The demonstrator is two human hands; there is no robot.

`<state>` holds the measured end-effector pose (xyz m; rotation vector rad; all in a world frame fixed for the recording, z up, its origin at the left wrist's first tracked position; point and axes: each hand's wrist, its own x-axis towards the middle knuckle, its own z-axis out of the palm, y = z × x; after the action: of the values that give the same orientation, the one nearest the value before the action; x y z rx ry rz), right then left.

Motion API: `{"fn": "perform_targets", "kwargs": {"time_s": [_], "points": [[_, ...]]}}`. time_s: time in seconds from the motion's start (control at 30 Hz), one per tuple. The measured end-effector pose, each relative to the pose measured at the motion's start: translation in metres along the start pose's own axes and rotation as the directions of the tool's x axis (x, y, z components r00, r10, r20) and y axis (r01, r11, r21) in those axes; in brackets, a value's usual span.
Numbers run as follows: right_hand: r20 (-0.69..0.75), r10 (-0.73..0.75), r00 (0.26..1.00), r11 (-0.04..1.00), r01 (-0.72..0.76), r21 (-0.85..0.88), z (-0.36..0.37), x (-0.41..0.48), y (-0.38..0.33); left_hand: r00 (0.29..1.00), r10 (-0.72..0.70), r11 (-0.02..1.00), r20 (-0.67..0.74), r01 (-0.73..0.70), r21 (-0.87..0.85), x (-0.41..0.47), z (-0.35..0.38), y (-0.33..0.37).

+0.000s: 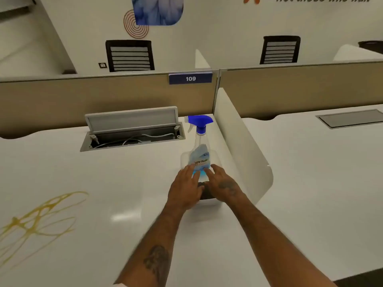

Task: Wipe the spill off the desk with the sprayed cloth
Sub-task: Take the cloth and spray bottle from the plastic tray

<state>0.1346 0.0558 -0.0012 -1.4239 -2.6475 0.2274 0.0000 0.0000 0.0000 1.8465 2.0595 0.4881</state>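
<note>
A yellow spill (39, 220) lies in thin looping streaks on the white desk (116, 183) at the left. A clear spray bottle (200, 150) with a blue trigger head stands upright near the desk's right divider. Both hands are stretched out side by side in front of the bottle's base. My left hand (186, 189) and my right hand (224, 186) have their fingers spread, fingertips at the bottle's lower label. Beneath the hands lies something white (207, 204), perhaps the cloth, mostly hidden. Neither hand visibly grips anything.
An open cable hatch (132, 129) with wires inside sits in the desk behind and left of the bottle. A curved white divider (242, 146) rises just right of the bottle. A beige partition (103, 96) with a "109" sign closes the back.
</note>
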Motion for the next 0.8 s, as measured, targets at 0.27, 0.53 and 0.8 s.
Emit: {"fn": "perform_targets", "kwargs": {"time_s": [0.27, 0.53, 0.8], "points": [[0.471, 0.155, 0.868, 0.985, -0.170, -0.011, 0.002, 0.046, 0.004, 0.950, -0.035, 0.933, 0.311, -0.080, 0.350, 0.038, 0.004, 0.007], [0.561, 0.266, 0.784, 0.941, -0.337, 0.025, 0.020, 0.067, 0.009, 0.905, -0.123, 0.921, 0.406, -0.048, 0.387, 0.056, 0.023, 0.010], [0.461, 0.316, 0.829, 0.892, -0.426, 0.154, 0.030, 0.064, 0.013, 0.928, -0.071, 0.930, 0.365, -0.070, 0.360, 0.057, 0.031, 0.011]]}}
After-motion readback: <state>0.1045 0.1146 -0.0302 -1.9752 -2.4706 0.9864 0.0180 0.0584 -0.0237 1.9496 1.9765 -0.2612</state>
